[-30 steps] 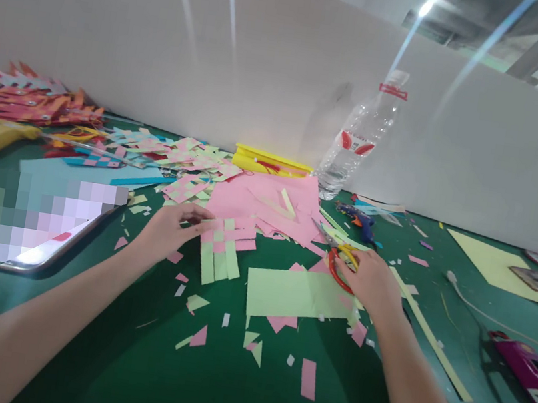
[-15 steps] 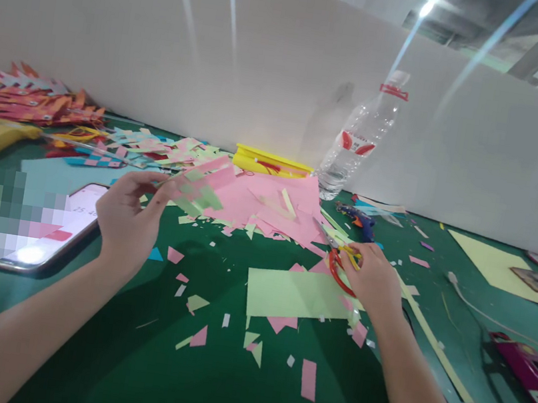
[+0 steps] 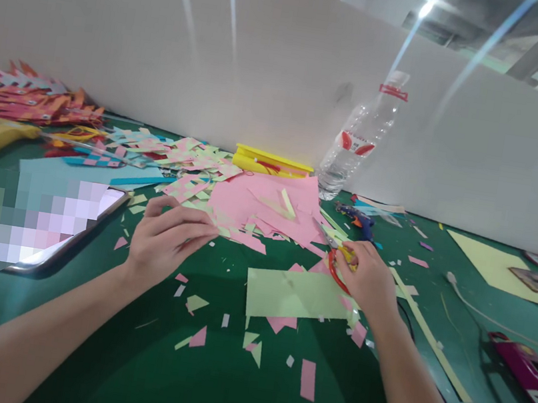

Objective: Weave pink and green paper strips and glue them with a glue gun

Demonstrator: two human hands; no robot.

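My right hand [image 3: 367,275] is closed around the handles of scissors [image 3: 330,239] with red and yellow grips, their blades pointing up and left over the table. My left hand [image 3: 170,237] hovers at the near edge of the paper scraps, fingertips pinched together. Whether anything small sits between them I cannot make out. Just beyond lie pink sheets [image 3: 264,197] and a heap of woven pink and green paper pieces [image 3: 195,157]. A pale green paper strip [image 3: 292,297] lies between the hands, its right end near my right wrist.
A smartphone [image 3: 115,197] lies left of my left hand, with a yellow glue gun [image 3: 3,136] behind it. A clear bottle [image 3: 356,144] leans against the white partition [image 3: 210,51]. A blue tool [image 3: 361,223], a purple device [image 3: 526,374] and cables are on the right.
My left hand has let go of the woven pink-green paper, left on the heap, and moved right and down to the scraps. The phone has shifted slightly right. My right hand hardly moved.
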